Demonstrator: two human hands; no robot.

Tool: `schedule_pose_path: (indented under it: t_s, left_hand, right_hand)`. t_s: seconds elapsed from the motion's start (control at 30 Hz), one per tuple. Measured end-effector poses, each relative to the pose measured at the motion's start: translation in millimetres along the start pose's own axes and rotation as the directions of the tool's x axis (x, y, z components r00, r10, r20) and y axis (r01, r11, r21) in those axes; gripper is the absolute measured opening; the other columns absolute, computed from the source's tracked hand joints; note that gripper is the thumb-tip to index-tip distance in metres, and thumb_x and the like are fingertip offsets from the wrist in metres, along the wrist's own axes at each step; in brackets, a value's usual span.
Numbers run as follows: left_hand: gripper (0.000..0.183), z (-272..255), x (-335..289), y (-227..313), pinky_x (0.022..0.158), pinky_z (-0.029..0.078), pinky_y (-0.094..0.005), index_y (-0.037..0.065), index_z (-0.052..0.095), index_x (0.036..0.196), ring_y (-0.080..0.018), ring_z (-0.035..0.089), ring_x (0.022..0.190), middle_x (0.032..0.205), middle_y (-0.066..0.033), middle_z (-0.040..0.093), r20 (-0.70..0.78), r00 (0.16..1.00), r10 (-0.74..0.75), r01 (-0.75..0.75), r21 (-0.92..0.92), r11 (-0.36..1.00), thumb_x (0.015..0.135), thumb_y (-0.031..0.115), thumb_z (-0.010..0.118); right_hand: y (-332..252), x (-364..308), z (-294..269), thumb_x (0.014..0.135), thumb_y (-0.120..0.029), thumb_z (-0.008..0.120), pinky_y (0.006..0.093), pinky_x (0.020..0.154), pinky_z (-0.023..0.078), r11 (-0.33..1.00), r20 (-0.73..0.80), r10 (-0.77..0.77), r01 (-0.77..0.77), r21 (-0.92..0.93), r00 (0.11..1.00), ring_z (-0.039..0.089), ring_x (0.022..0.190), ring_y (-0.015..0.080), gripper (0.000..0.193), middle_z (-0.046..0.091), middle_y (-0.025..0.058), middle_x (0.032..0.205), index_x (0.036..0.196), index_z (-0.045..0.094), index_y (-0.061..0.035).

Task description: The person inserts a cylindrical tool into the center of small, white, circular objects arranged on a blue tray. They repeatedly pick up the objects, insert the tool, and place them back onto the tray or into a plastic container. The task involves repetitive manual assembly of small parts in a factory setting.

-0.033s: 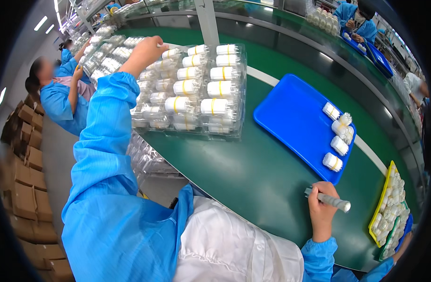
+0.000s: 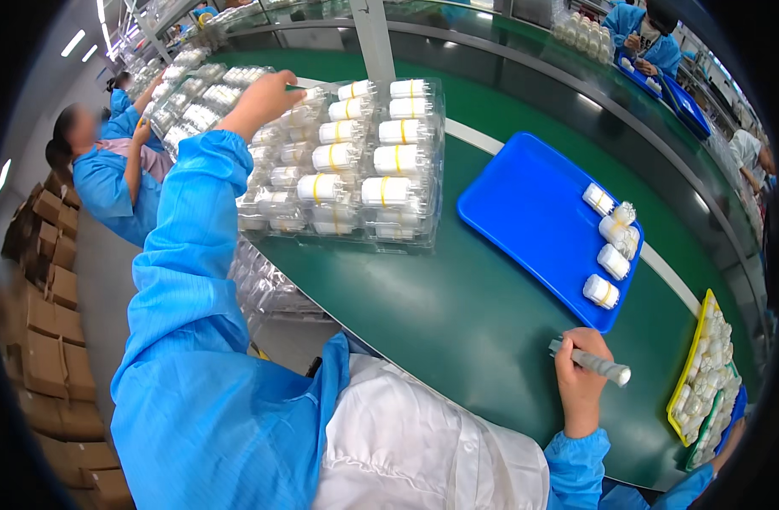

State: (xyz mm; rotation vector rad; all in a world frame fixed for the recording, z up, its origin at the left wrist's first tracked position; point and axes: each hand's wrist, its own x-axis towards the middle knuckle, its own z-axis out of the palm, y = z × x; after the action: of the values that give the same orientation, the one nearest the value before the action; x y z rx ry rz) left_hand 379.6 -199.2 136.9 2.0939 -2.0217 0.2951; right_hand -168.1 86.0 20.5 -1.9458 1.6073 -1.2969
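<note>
Head view, left to right: brown cardboard boxes [image 2: 45,280] are stacked by the floor. Our left hand [image 2: 266,98] rests on stacked clear trays [image 2: 355,161] of white, yellow-banded cylinders; we cannot tell whether it grips. A blue tray [image 2: 525,212] holds four white cylinders [image 2: 612,261]. Our right hand [image 2: 581,382] is closed around a grey tube [image 2: 595,364] above the green table [image 2: 457,314], beside a yellow tray [image 2: 691,374].

I am seeing a blue tray [image 2: 525,212] lying on the green worktop [image 2: 457,314], a yellow tray [image 2: 694,357] sitting at its right edge, cardboard boxes [image 2: 45,280] stacking up at left.
</note>
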Motion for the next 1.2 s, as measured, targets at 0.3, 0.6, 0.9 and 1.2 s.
schedule_pose_path:
  t_s: [0.3, 0.6, 0.9, 1.2]
  left_hand:
    - [0.030, -18, -17, 46, 0.088, 0.051, -0.0501, 0.010, 0.064, 0.127, -0.0435, 0.065, 0.102, 0.108, -0.0229, 0.070, -0.246, 0.955, 0.165, -0.195, -0.104, 0.975, 0.101, 0.021, 0.055]
    - [0.026, 10, -163, 386, 0.079, 0.051, -0.0426, 0.006, 0.065, 0.117, -0.0359, 0.062, 0.090, 0.098, -0.0148, 0.062, -0.435, 0.613, 0.659, -0.762, -0.547, 0.348, 0.091, 0.004, 0.065]
    - [0.043, 97, -113, 500, 0.098, 0.051, -0.0447, 0.005, 0.061, 0.128, -0.0362, 0.060, 0.115, 0.119, -0.0166, 0.062, -0.357, 0.507, 0.785, -0.847, -0.377, 0.375, 0.088, -0.007, 0.053]
    - [0.044, 45, -154, 420, 0.087, 0.054, -0.0366, 0.003, 0.060, 0.118, -0.0304, 0.065, 0.101, 0.111, -0.0147, 0.060, -0.289, 0.744, 0.603, -0.582, -0.723, 0.372, 0.078, 0.010, 0.078]
  right_hand:
    - [-8, 8, -7, 0.078, 0.003, 0.071, 0.0354, 0.061, 0.053, 0.980, 0.004, -0.185, 0.185, -0.076, 0.983, 0.066, 0.068, 0.0277, 0.009, 0.066, 0.0120, 0.079, 0.082, 0.066, -0.0022]
    - [15, 7, -4, 0.080, -0.006, 0.077, 0.0374, 0.056, 0.050, 0.969, -0.063, -0.221, 0.212, -0.128, 0.973, 0.064, 0.064, 0.0253, 0.012, 0.063, 0.0060, 0.078, 0.079, 0.064, -0.0065]
    - [24, 9, -11, 0.081, -0.009, 0.077, 0.0390, 0.057, 0.051, 0.978, -0.111, -0.168, 0.151, -0.142, 0.980, 0.064, 0.065, 0.0269, 0.012, 0.062, 0.0066, 0.079, 0.080, 0.065, -0.0070]
    - [30, 11, -16, 0.080, -0.005, 0.075, 0.0320, 0.058, 0.051, 0.989, -0.297, 0.004, 0.040, 0.142, 0.955, 0.066, 0.065, 0.0170, 0.008, 0.068, 0.0062, 0.075, 0.078, 0.067, -0.0037]
